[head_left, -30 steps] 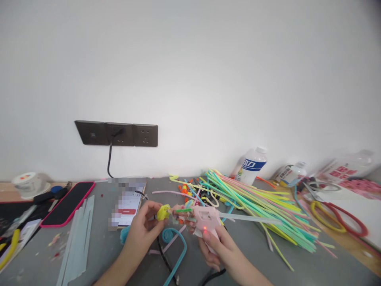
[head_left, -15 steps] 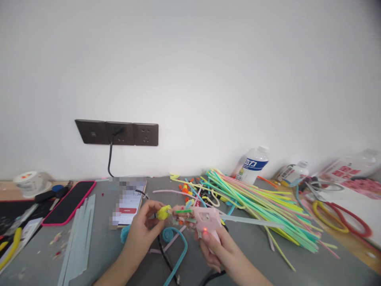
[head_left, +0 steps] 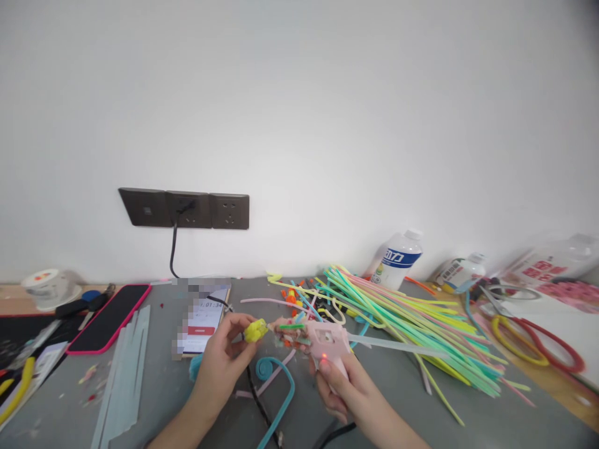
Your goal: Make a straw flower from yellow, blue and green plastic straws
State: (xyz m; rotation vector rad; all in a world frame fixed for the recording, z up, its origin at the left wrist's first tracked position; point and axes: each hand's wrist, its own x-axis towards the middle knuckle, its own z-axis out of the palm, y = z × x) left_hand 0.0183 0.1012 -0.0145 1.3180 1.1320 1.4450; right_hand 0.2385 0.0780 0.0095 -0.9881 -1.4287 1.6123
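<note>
Head view: two bare hands held over a grey surface [head_left: 159,380], in front of a pale wall [head_left: 299,125].
Left hand [head_left: 219,365]: fingers pinched narrow on a small yellow piece [head_left: 255,331], which sits at the fingertips.
Right hand [head_left: 340,381]: fingers wrapped around the handle of a pink glue gun [head_left: 322,337], thumb near its red light.
Nozzle end: crusted with mixed residue, pointing at the yellow piece and just beside it; whether they touch, I cannot tell.
Glue stick [head_left: 397,345]: sticking out of the gun's back, reaching over the fuzzy stems.
Fuzzy stems [head_left: 421,324]: a loose, many-coloured bundle beyond the right hand.
Blue stem [head_left: 291,390]: lying between the forearms, its far end coiled.
Phones: a lit one [head_left: 201,330] just beyond the left hand, partly pixelated; a dark one [head_left: 110,319] in a pink case farther left.
Pale strips [head_left: 122,374]: lying side by side near the dark phone.
Bottle [head_left: 397,265]: blue-labelled, by the wall behind the stems.
Scissors [head_left: 555,346]: at far right, handles yellow and red.
Socket panel [head_left: 224,212]: on the wall, a black cord [head_left: 173,249] plugged in.
</note>
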